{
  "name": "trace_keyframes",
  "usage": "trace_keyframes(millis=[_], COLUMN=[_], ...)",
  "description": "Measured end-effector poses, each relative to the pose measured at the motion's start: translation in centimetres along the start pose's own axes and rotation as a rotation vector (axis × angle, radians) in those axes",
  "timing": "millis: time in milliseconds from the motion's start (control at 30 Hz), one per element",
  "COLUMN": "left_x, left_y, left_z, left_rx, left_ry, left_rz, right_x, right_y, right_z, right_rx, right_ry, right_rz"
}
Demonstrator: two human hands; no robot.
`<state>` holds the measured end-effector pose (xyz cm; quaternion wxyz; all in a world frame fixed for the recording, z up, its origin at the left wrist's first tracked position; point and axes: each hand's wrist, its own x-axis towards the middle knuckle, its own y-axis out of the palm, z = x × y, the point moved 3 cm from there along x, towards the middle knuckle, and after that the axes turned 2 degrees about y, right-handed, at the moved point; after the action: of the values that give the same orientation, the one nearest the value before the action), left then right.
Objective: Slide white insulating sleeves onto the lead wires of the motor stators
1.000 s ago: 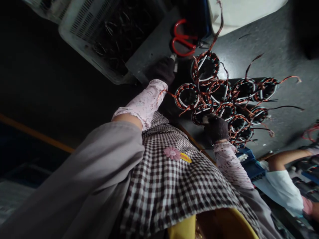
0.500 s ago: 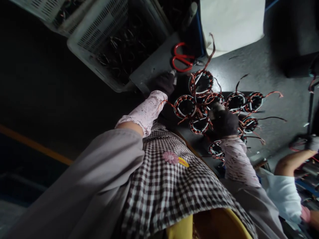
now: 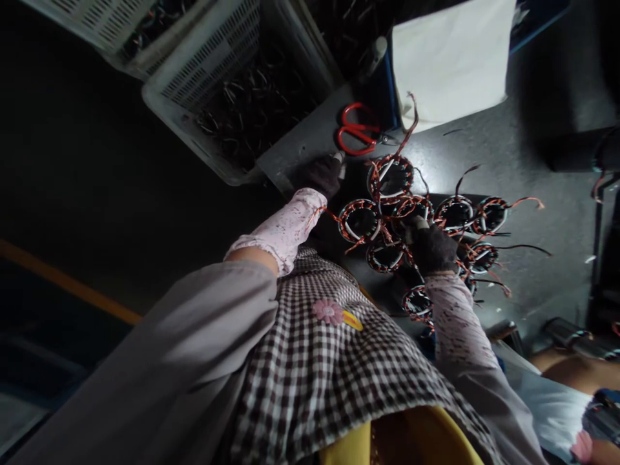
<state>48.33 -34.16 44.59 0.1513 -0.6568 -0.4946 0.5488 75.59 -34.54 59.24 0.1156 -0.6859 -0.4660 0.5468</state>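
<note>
Grip of the right hand is placed over the near side of a wire-wound ring; whether it is closed cannot be told. At the left hand, just beside the red scissors, any hold is likewise hidden. Judged by its look, the ring would be felt as heavy and stiff, while its copper wires could easily be bent or nicked. It is best taken by the outer wall, though access is crowded by neighbouring rings.
</note>
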Motion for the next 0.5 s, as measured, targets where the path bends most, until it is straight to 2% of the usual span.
trace_keyframes(millis=[200, 367, 500], left_x=[0.3, 0.5, 0.6], left_y=[0.4, 0.4, 0.7], left_z=[0.1, 0.2, 0.5], left_rx=[0.035, 0.025, 0.001], left_ry=[-0.010, -0.007, 0.009], left_rz=[-0.021, -0.029, -0.031], right_x=[0.5, -0.1, -0.2], right_y=[0.1, -0.2, -1.1], right_z=[-0.1, 0.2, 0.9], right_rx=[0.035, 0.077, 0.071], right_ry=[-0.019, 0.058, 0.013], right_rz=[-0.014, -0.083, -0.042])
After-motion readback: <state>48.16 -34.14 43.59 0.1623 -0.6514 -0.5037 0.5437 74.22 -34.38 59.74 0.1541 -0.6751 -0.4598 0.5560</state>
